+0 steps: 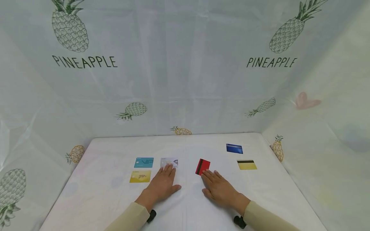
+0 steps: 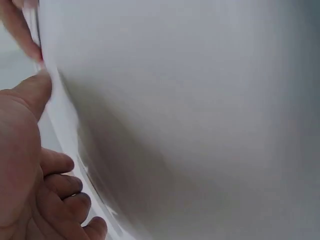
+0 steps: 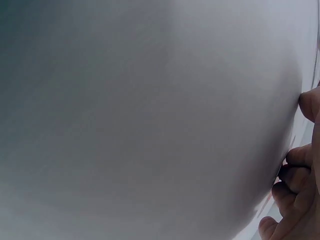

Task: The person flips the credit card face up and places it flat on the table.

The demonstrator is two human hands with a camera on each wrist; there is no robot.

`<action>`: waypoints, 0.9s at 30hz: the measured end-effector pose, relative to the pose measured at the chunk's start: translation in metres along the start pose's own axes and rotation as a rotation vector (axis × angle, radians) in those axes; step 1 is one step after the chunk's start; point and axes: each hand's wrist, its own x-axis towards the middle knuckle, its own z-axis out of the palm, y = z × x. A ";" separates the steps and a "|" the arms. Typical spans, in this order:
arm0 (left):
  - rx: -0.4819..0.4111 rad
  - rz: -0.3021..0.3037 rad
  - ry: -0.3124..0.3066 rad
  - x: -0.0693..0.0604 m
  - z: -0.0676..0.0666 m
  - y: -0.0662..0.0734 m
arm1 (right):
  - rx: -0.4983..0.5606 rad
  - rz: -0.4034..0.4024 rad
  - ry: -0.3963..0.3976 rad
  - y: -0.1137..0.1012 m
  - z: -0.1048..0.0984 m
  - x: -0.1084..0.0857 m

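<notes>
Palm down on the table, my left hand (image 1: 163, 184) touches the lower part of a pale silver card (image 1: 165, 161) with its straight fingertips, which cover some of it. My right hand (image 1: 220, 189) also lies flat, its fingers extended and their tips on the lower corner of a tilted red card (image 1: 205, 164) with a black stripe. Seen edge-on in the left wrist view, the left hand (image 2: 22, 145) is low against the white surface. In the right wrist view, part of the right hand (image 3: 297, 187) shows at the right edge; the card cannot be made out there.
Left of the silver card lie a teal VIP card (image 1: 140, 163) and, below it, a gold card (image 1: 137, 177). To the right are a blue card (image 1: 234, 149) and a yellow card (image 1: 247, 165) with a black stripe. Pineapple-printed sheets (image 1: 185, 80) surround the white table (image 1: 110, 160).
</notes>
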 end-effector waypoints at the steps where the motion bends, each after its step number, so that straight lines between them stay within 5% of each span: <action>1: -0.004 0.011 -0.006 0.000 0.001 0.004 | -0.002 -0.002 -0.008 -0.004 0.000 0.003; 12: 0.053 0.173 -0.016 -0.005 0.008 0.040 | -0.060 -0.095 0.012 -0.037 0.000 0.027; 20: 0.093 0.172 -0.025 -0.008 0.014 0.042 | -0.067 -0.079 -0.032 -0.043 -0.001 0.031; 27: 0.119 0.178 -0.051 -0.009 0.016 0.040 | -0.059 -0.073 0.005 -0.035 -0.005 0.039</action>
